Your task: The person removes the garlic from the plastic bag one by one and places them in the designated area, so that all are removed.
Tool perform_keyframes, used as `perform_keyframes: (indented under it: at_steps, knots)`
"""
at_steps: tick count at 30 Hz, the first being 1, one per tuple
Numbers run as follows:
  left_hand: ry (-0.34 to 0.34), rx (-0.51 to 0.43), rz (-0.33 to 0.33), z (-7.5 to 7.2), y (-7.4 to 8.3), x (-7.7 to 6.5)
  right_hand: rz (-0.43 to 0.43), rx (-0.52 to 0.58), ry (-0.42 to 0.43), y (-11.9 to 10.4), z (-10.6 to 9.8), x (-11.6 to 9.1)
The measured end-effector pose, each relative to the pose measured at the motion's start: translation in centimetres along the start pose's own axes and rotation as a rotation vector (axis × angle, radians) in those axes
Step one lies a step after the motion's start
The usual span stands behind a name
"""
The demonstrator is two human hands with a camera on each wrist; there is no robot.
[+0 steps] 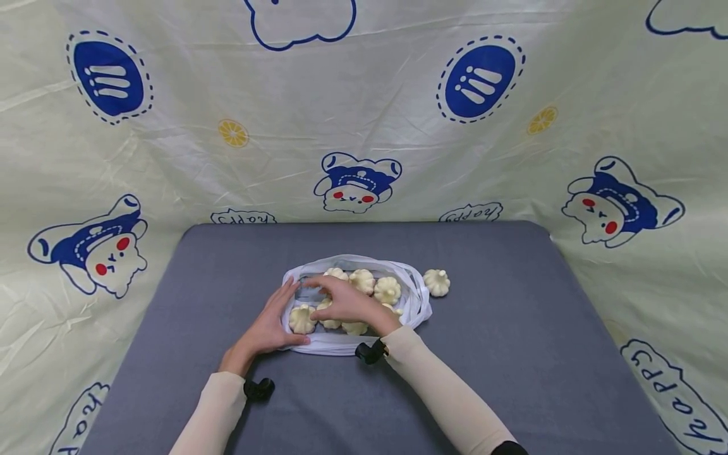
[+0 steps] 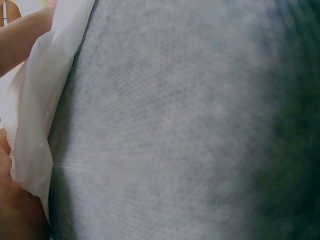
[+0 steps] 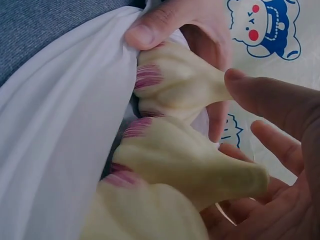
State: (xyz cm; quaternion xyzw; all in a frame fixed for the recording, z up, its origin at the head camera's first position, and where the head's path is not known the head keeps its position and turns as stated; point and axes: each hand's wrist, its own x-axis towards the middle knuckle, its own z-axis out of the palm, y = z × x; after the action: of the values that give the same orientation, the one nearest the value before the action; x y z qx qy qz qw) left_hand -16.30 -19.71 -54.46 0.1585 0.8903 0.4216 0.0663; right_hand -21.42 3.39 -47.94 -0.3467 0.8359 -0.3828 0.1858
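Note:
A white plastic bag (image 1: 335, 344) lies on the table with its mouth spread wide, and several garlic bulbs (image 1: 303, 319) sit inside it. My left hand (image 1: 270, 322) rests at the bag's left end, thumb on the near rim and fingers along the left rim, spread apart. In the left wrist view, bag plastic (image 2: 37, 110) partly covers that hand. Over the bulbs reaches my right hand (image 1: 349, 302), thumb and fingers apart. Its thumb (image 3: 270, 95) is right at the stem of one bulb (image 3: 180, 80) in the right wrist view; its other fingers lie beside a second bulb (image 3: 185, 160).
One more garlic bulb (image 1: 436, 282) lies outside the bag, just past its right end. A grey cloth covers the table (image 1: 512, 354). Behind and at both sides hangs a pale printed curtain (image 1: 364, 95).

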Motion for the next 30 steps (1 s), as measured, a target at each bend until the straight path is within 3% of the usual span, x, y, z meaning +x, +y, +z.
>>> perform_keyframes:
  at_steps: [11,30]
  knots:
    - [0.008,-0.001,0.017,0.1,0.0,0.0,0.04,-0.092,-0.104,0.5,1.3,1.2]
    - [0.006,0.004,0.046,0.0,-0.3,-0.1,0.003,-0.087,-0.106,0.2,1.5,1.1]
